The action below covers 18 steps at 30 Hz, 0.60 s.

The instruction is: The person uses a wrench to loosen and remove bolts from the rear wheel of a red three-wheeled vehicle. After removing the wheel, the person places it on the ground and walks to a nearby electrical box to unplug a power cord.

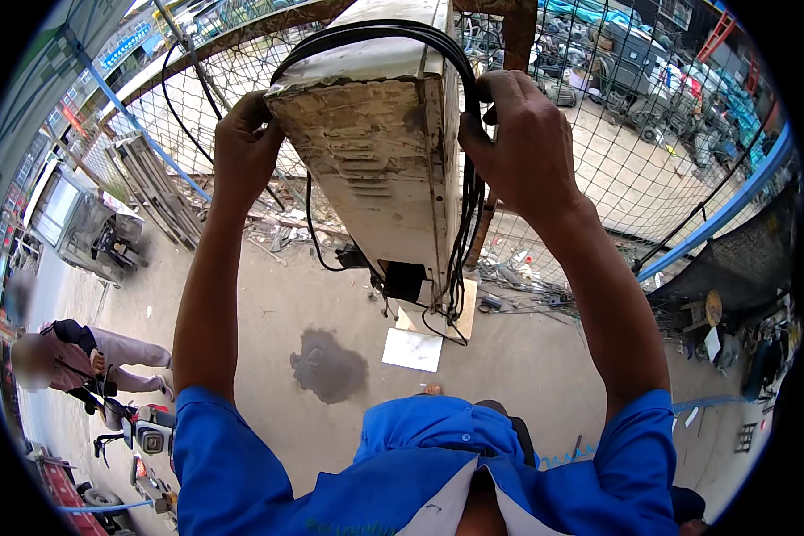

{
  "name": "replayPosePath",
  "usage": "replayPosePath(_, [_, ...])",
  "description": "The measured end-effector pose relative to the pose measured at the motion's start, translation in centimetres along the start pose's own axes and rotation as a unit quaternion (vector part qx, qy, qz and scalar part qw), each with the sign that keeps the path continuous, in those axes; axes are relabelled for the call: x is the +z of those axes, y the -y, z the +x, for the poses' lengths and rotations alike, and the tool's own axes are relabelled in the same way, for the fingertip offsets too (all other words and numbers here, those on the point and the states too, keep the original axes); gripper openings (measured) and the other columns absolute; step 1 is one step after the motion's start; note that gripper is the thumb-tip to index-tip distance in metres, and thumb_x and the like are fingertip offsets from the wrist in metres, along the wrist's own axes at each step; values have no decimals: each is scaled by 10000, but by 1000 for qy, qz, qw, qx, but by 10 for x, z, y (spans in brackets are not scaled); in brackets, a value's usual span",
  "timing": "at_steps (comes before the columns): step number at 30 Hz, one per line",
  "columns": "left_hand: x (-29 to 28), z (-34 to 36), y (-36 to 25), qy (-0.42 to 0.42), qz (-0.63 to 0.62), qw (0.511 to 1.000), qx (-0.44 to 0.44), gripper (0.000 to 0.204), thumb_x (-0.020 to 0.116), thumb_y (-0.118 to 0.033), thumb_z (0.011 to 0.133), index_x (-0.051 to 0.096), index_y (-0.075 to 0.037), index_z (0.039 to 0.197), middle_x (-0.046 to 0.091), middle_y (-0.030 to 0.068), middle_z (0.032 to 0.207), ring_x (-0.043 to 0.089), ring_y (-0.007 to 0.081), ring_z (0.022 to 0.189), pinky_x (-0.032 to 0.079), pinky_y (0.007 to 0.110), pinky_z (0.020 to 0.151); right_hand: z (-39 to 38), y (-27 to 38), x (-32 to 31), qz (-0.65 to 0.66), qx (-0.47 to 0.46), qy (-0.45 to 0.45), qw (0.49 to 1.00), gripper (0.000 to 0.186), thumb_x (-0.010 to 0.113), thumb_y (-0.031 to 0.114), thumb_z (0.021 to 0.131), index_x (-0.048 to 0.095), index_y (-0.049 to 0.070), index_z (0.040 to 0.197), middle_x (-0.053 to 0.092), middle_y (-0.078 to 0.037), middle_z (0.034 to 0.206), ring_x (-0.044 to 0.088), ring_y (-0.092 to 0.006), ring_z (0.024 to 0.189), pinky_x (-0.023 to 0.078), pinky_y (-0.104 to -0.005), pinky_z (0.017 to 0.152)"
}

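Observation:
A tall, worn off-white metal cabinet [357, 125] with louvred slots and rust-brown stains stands in front of me. A loop of black cable [375, 32] is draped across its top and hangs down the right side. My left hand [246, 147] is closed on the cabinet's upper left corner, its fingers partly hidden behind the edge. On the other side, my right hand [529, 143] pinches the cable bundle beside the cabinet's upper right edge. Lower down, a dark rectangular opening [406, 280] shows in the cabinet, with loose cable ends around it.
Behind the cabinet runs a wire mesh fence [590, 170] with scrap machinery beyond. A white sheet [412, 349] and a dark wet patch [329, 366] are on the ground. At left are a person [67, 357] beside a scooter [147, 433] and a three-wheeled vehicle [85, 223].

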<state>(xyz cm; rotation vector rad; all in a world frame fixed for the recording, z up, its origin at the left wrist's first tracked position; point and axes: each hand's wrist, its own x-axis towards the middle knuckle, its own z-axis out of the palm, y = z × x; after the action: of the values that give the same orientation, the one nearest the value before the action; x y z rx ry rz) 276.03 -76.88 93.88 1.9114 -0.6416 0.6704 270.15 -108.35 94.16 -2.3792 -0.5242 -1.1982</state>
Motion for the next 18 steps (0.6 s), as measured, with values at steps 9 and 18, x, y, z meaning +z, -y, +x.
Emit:
replayPosePath(9, [-22, 15, -14, -77, 44, 996, 20, 273, 710, -223, 902, 657, -17, 1073, 700, 69, 890, 657, 128, 799, 520, 255, 718, 18, -10, -9, -17, -53, -23, 998, 152, 650, 171, 890, 628, 23, 916, 672, -159, 778, 680, -312, 676, 527, -413, 627])
replayPosePath(18, [-51, 59, -106, -128, -6, 985, 118, 83, 598, -149, 968, 591, -91, 908, 466, -61, 614, 393, 18, 482, 317, 188, 441, 54, 48, -22, -21, 32, -133, 990, 89, 598, 66, 865, 560, -15, 864, 544, -141, 610, 542, -250, 529, 402, -368, 513])
